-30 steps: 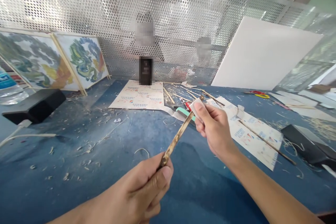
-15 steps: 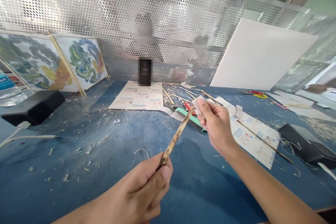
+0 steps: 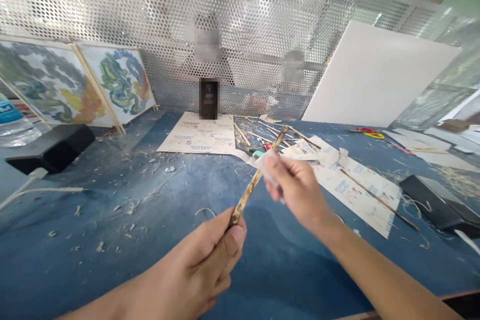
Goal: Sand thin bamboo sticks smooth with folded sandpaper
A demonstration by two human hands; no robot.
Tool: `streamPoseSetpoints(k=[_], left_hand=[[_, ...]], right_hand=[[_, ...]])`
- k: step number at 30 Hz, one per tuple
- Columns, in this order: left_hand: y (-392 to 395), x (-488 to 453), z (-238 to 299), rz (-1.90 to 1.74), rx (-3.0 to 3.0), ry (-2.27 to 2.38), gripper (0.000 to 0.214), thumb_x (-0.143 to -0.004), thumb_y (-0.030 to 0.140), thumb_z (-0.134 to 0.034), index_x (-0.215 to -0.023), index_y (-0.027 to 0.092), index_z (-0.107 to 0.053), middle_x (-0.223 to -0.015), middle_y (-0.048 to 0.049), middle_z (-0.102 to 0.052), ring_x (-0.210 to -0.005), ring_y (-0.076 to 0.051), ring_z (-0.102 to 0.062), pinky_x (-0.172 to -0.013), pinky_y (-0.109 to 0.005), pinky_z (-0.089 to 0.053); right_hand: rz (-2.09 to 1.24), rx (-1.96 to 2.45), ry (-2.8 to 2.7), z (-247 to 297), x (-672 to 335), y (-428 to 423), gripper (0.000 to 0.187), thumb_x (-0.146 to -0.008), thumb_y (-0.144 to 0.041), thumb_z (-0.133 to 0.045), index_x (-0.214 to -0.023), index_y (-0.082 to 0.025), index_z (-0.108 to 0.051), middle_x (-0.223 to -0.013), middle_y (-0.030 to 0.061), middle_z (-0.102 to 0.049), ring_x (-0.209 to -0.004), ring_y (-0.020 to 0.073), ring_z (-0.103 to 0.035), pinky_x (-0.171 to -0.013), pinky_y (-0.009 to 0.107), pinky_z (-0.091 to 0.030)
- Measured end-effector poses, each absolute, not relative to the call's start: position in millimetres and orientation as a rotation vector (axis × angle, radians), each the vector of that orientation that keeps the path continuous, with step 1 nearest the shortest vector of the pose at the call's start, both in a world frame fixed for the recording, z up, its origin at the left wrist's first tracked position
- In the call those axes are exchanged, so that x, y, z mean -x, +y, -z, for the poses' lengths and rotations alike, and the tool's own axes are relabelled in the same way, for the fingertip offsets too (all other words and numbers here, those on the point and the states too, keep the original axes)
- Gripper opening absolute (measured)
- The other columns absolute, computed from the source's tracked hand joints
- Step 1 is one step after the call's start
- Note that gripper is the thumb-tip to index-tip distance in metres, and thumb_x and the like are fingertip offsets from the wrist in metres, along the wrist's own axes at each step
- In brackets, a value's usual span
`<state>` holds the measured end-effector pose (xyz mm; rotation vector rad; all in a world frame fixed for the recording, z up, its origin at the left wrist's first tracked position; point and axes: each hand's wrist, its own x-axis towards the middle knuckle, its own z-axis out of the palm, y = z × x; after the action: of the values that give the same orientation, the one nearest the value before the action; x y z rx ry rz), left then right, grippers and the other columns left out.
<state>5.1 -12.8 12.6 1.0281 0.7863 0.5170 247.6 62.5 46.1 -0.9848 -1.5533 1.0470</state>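
My left hand pinches the near end of a thin mottled bamboo strip that slants up and away over the blue table. My right hand is closed around the strip's middle, pressing a small pale folded piece, perhaps sandpaper, against it. The strip's far tip sticks out above the right hand. The right hand is slightly blurred by motion.
Printed paper sheets, loose bamboo strips and a teal-handled tool lie behind the hands. Painted panels lean at the left, a white board at the right. Black boxes sit at both sides. Shavings litter the table.
My right hand has slid down the strip towards me with the pale piece, uncovering the far tip. The left hand keeps its grip in place.
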Motion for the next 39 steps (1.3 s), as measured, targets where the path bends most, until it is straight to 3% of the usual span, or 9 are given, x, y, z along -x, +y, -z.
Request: streamPoseSetpoints(k=[4,8,11,18,24,28,31,36,39], left_hand=[[-18,-1,0,-0.541,-1.143,0.713,0.031,-0.094,0.041,-0.069,-0.123,0.029,-0.068,-0.108,-0.0030,-0.073,-0.090,-0.019,-0.072,-0.075,-0.036,-0.056],[-20,6,15,-0.637,-1.258,0.727,0.025,-0.096,0.036,-0.065,-0.119,0.028,-0.072,-0.113,-0.0017,-0.072,-0.110,-0.025,-0.069,-0.076,-0.037,-0.057],[-15,4,10,-0.645,-1.298,0.729,0.024,-0.099,0.034,-0.065,-0.118,0.021,-0.069,-0.116,-0.0057,-0.070,-0.104,-0.023,-0.070,-0.081,-0.039,-0.060],[-14,-11,-19,-0.563,-1.282,0.747,0.034,-0.083,0.048,-0.079,-0.112,0.033,-0.070,-0.093,0.0022,-0.069,-0.077,-0.014,-0.066,-0.062,-0.025,-0.050],[-14,-11,-7,-0.629,-1.242,0.825,0.031,-0.079,0.043,-0.075,-0.108,0.032,-0.077,-0.094,0.0063,-0.066,-0.117,-0.023,-0.066,-0.069,-0.027,-0.044],[-4,-19,-18,-0.615,-1.153,0.848,0.033,-0.089,0.055,-0.059,-0.096,0.027,-0.077,-0.085,0.0077,-0.059,-0.089,-0.012,-0.068,-0.061,-0.023,-0.036],[-3,-24,-35,-0.561,-1.054,0.827,0.045,-0.090,0.071,-0.055,-0.092,0.028,-0.069,-0.071,0.0075,-0.049,-0.057,-0.006,-0.048,-0.052,-0.019,-0.031],[-8,-22,-46,-0.466,-0.805,0.696,0.055,-0.067,0.076,-0.081,-0.088,0.028,-0.061,-0.069,0.0081,-0.040,-0.053,-0.006,-0.032,-0.046,-0.017,-0.022],[-8,-16,-36,-0.454,-0.703,0.657,0.044,-0.075,0.062,-0.084,-0.098,0.029,-0.066,-0.073,0.0072,-0.045,-0.055,-0.005,-0.034,-0.047,-0.017,-0.020]], right_hand=[[-0.831,0.998,-1.382,-48,-259,73,0.049,-0.103,-0.052,-0.061,-0.065,-0.021,-0.056,-0.051,-0.0042,-0.051,-0.045,0.0099,-0.042,-0.047,0.026,-0.034],[-1.018,1.010,-1.712,-38,-235,46,0.053,-0.102,-0.055,-0.058,-0.062,-0.020,-0.055,-0.051,-0.0029,-0.052,-0.046,0.0100,-0.044,-0.047,0.027,-0.033],[-1.103,1.025,-1.885,-33,-222,34,0.056,-0.099,-0.057,-0.063,-0.058,-0.020,-0.051,-0.049,-0.0030,-0.049,-0.045,0.0098,-0.041,-0.044,0.028,-0.025],[-0.764,1.044,-1.419,-42,-259,81,0.052,-0.102,-0.054,-0.062,-0.062,-0.021,-0.052,-0.051,-0.0047,-0.048,-0.048,0.0104,-0.043,-0.051,0.028,-0.032],[-1.040,1.082,-1.707,-34,-240,55,0.058,-0.103,-0.058,-0.056,-0.059,-0.020,-0.054,-0.049,-0.0029,-0.052,-0.044,0.0099,-0.045,-0.049,0.026,-0.035],[-1.238,1.024,-1.853,-30,-223,38,0.062,-0.098,-0.061,-0.062,-0.054,-0.019,-0.051,-0.046,-0.0030,-0.049,-0.043,0.0093,-0.042,-0.045,0.026,-0.029],[-1.045,1.039,-1.683,-34,-235,55,0.060,-0.100,-0.060,-0.059,-0.055,-0.020,-0.053,-0.047,-0.0025,-0.049,-0.043,0.0102,-0.042,-0.047,0.027,-0.031],[-0.816,1.023,-1.359,-38,-256,82,0.055,-0.100,-0.054,-0.063,-0.058,-0.022,-0.049,-0.048,-0.0049,-0.046,-0.045,0.0101,-0.041,-0.049,0.027,-0.032],[-0.956,1.056,-1.506,-34,-244,64,0.056,-0.103,-0.055,-0.058,-0.059,-0.021,-0.053,-0.047,-0.0041,-0.050,-0.043,0.0095,-0.043,-0.049,0.026,-0.035]])
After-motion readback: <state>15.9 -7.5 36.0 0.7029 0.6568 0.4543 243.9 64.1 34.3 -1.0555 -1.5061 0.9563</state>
